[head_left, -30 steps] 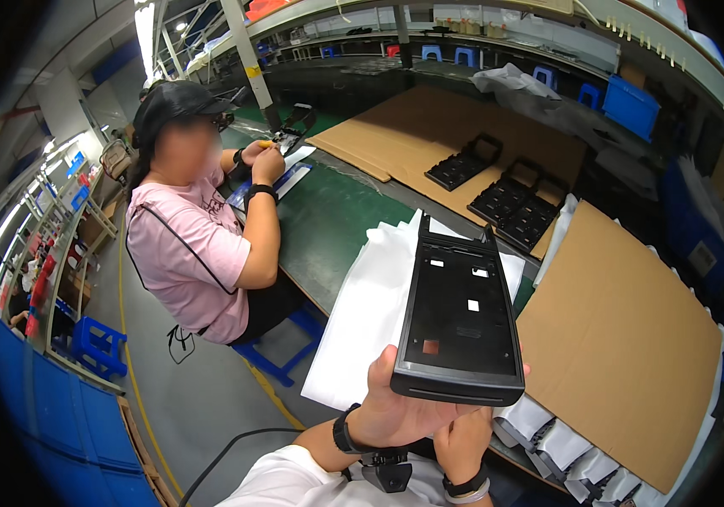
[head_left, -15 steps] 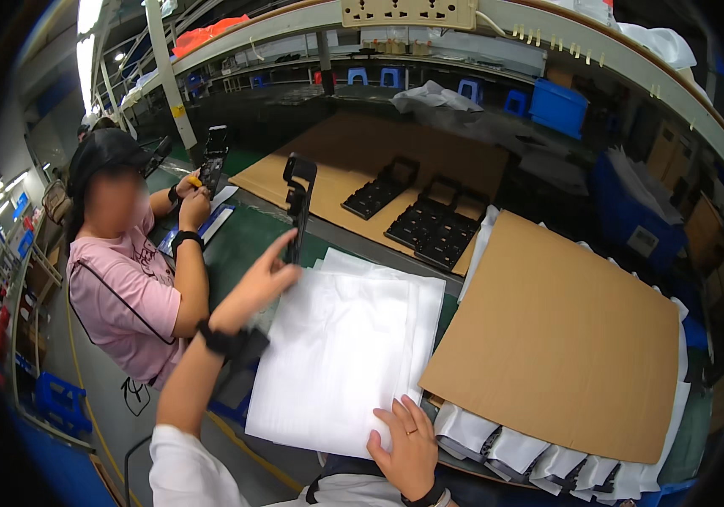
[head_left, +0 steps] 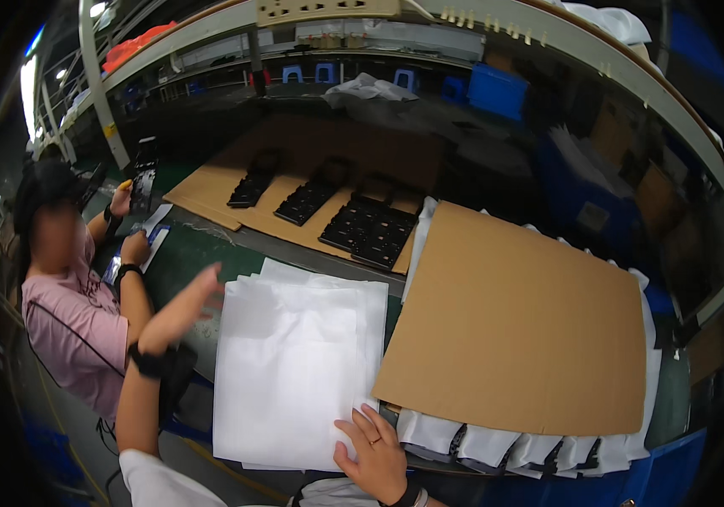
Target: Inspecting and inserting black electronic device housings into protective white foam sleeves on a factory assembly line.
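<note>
My left hand (head_left: 186, 308) is raised at the left of a stack of white sheets (head_left: 281, 372). Its fingers are apart and hold nothing, though motion blurs them a little. Spread over the near right corner of the stack, my right hand (head_left: 376, 455) rests with its fingers outstretched. Beyond the stack, several flat black frame-like parts with loop-shaped ends lie in a row on brown cardboard. The leftmost black part (head_left: 248, 189) lies somewhat apart from the others, and the two rightmost sit close together.
To the right, a large brown cardboard sheet (head_left: 518, 329) covers several white-wrapped black parts (head_left: 429, 433). At the left a co-worker in a pink shirt (head_left: 79, 325) holds a black part (head_left: 143, 179). A metal rail with a socket strip (head_left: 328, 8) crosses overhead.
The black part that stood upright at my left fingertips now lies on the cardboard, left of the others. My left hand has drawn back, empty. The whole view has shifted.
</note>
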The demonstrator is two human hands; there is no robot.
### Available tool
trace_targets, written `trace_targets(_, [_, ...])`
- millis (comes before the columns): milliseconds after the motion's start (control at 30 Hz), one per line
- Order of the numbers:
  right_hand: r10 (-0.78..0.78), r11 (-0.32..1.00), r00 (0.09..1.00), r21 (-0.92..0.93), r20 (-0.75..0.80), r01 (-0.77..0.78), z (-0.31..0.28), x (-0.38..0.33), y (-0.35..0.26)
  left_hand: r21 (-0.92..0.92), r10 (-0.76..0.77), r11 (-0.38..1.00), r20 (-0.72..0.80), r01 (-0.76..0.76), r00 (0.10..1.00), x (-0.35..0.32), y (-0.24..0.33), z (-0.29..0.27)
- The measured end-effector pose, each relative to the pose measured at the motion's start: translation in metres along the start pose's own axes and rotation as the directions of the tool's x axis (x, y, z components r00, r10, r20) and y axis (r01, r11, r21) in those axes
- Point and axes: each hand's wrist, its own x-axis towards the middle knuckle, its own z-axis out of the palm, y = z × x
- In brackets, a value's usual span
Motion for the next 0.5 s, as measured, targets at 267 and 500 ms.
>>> trace_targets(267, [0.019, 1.0, 0.999, -0.015, 0.031, -0.018, -0.004, -0.002, -0.009, 0.107, 0.114, 0.987, 0.088, -0.123, 0.99, -0.074, -0.027, 0.053])
trace_targets(500, [-0.04, 0.997, 0.999, 0.064, -0.014, 0.041, 0.003, -0.011, -0.004, -0.644, 0.114, 0.765, 0.084, -0.033, 0.99, -0.071, -0.04, 0.065])
